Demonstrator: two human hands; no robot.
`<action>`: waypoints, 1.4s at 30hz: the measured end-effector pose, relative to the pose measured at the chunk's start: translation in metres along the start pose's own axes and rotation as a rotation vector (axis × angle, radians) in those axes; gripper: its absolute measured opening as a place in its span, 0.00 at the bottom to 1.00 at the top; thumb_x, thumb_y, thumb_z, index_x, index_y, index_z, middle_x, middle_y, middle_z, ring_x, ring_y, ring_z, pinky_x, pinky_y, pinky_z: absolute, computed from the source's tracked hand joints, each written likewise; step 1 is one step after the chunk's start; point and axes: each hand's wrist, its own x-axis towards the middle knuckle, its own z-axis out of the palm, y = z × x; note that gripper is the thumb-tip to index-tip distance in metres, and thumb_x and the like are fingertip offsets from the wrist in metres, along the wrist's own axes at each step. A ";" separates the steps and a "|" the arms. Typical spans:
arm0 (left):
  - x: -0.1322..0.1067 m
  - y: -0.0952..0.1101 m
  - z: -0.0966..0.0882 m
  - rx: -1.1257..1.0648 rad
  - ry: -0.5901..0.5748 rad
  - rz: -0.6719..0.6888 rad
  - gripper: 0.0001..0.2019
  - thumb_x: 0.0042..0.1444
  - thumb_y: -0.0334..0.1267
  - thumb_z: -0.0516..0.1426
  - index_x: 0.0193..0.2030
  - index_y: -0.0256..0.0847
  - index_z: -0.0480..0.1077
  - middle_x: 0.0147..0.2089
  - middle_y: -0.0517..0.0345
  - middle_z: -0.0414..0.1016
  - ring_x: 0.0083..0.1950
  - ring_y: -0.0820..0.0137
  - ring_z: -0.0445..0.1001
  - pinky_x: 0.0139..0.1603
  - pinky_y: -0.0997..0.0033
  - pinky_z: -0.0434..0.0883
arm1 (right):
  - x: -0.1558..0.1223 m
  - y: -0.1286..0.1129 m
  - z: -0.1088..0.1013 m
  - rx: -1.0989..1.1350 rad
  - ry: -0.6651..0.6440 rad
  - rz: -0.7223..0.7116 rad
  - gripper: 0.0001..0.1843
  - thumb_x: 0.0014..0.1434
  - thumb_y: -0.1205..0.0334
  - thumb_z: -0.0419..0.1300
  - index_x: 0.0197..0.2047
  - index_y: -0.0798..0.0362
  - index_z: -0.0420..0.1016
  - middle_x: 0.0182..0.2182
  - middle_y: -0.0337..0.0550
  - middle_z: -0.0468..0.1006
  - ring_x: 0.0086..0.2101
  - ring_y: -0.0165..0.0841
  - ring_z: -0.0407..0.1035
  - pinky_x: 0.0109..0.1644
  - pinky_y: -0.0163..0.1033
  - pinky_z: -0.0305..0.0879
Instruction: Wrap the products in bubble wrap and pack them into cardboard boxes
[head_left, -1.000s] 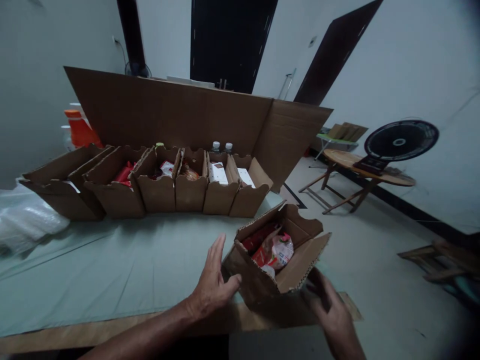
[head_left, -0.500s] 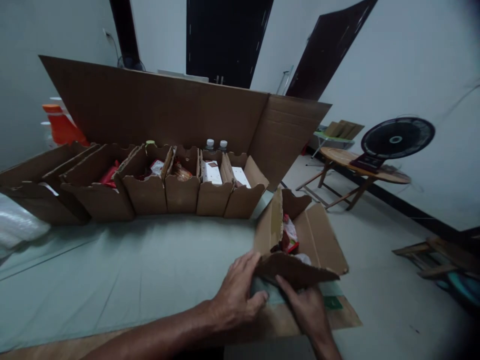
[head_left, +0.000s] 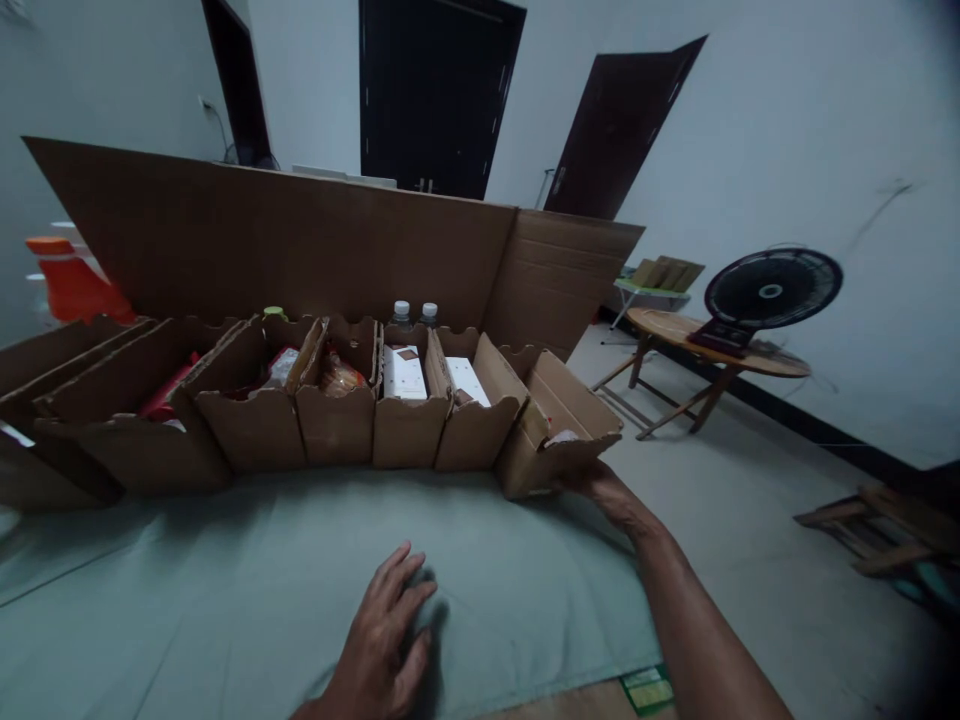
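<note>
At the right end of a row of open cardboard boxes stands another cardboard box (head_left: 536, 462), tilted slightly, with something whitish inside. My right hand (head_left: 606, 492) grips its front lower right corner, the fingertips hidden beneath and behind the cardboard. Over the pale green cloth (head_left: 255, 570) my left hand (head_left: 384, 635) hovers with fingers apart, holding nothing. The neighbouring box (head_left: 469, 435) holds a white carton (head_left: 466, 378). Another white carton (head_left: 403, 374) sits one box further left, then come orange-brown packets (head_left: 341, 376) and a red packet (head_left: 169, 390) in other boxes.
Behind the row rises a tall cardboard panel (head_left: 300, 240), with two white-capped bottles (head_left: 402, 312) before it. An orange bottle (head_left: 71, 280) stands at far left. Off to the right, a black fan (head_left: 772, 292) rests on a round wooden table (head_left: 675, 325); a wooden stool (head_left: 892, 530) is nearer.
The right-hand box has moved from the table's near right corner up against the row's end, with my right hand on it. My left hand has let go and drawn back left.
</note>
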 end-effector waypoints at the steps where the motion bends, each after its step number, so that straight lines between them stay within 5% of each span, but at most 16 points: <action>1: -0.001 -0.002 0.002 -0.005 0.001 0.010 0.23 0.59 0.29 0.55 0.61 0.44 0.67 0.66 0.43 0.68 0.72 0.51 0.61 0.62 0.46 0.72 | 0.006 0.001 0.000 0.022 -0.031 0.008 0.20 0.63 0.51 0.63 0.55 0.52 0.74 0.52 0.48 0.76 0.48 0.40 0.73 0.52 0.50 0.73; 5: -0.008 -0.013 0.014 -0.028 0.003 -0.003 0.19 0.60 0.33 0.54 0.58 0.44 0.69 0.66 0.43 0.68 0.72 0.50 0.59 0.62 0.45 0.72 | 0.027 0.004 0.002 0.112 -0.072 0.032 0.31 0.43 0.50 0.73 0.50 0.52 0.78 0.48 0.47 0.82 0.48 0.47 0.74 0.57 0.51 0.70; 8: -0.012 -0.018 0.021 -0.042 0.026 -0.014 0.18 0.59 0.33 0.55 0.56 0.44 0.71 0.65 0.43 0.69 0.71 0.49 0.60 0.61 0.45 0.72 | 0.036 0.008 0.009 0.144 -0.029 0.037 0.32 0.38 0.52 0.72 0.48 0.53 0.79 0.48 0.48 0.83 0.50 0.49 0.74 0.59 0.52 0.68; 23: -0.001 -0.003 0.009 -0.008 0.012 -0.020 0.19 0.55 0.30 0.56 0.54 0.43 0.72 0.62 0.42 0.72 0.68 0.48 0.66 0.57 0.43 0.76 | 0.041 0.015 0.031 0.151 0.088 0.056 0.40 0.34 0.58 0.68 0.55 0.53 0.74 0.55 0.50 0.79 0.55 0.49 0.71 0.61 0.49 0.65; 30: 0.000 -0.002 0.007 -0.010 -0.028 -0.055 0.18 0.54 0.30 0.56 0.52 0.41 0.73 0.62 0.40 0.72 0.69 0.48 0.65 0.58 0.42 0.76 | 0.039 0.012 0.045 0.138 0.150 0.009 0.37 0.40 0.54 0.64 0.55 0.54 0.74 0.54 0.51 0.80 0.54 0.48 0.71 0.60 0.50 0.65; 35: -0.005 -0.011 0.019 -0.042 0.006 -0.045 0.16 0.56 0.34 0.56 0.51 0.41 0.75 0.62 0.40 0.72 0.69 0.47 0.65 0.58 0.43 0.75 | 0.026 -0.003 0.037 0.010 0.270 0.004 0.30 0.38 0.53 0.64 0.48 0.53 0.77 0.47 0.52 0.82 0.49 0.49 0.74 0.56 0.50 0.68; 39: -0.009 -0.017 0.029 -0.034 0.050 -0.026 0.17 0.53 0.32 0.55 0.50 0.42 0.75 0.60 0.41 0.73 0.68 0.48 0.67 0.57 0.45 0.76 | 0.005 -0.036 0.035 -0.132 0.525 -0.026 0.32 0.51 0.48 0.57 0.54 0.57 0.73 0.48 0.58 0.80 0.47 0.49 0.73 0.57 0.53 0.64; 42: -0.007 -0.018 0.028 -0.034 0.057 0.001 0.18 0.53 0.31 0.55 0.51 0.41 0.75 0.60 0.41 0.73 0.67 0.48 0.67 0.55 0.46 0.77 | -0.003 -0.078 0.056 -0.237 0.405 -0.150 0.31 0.57 0.50 0.56 0.61 0.53 0.70 0.40 0.48 0.82 0.36 0.39 0.75 0.46 0.41 0.69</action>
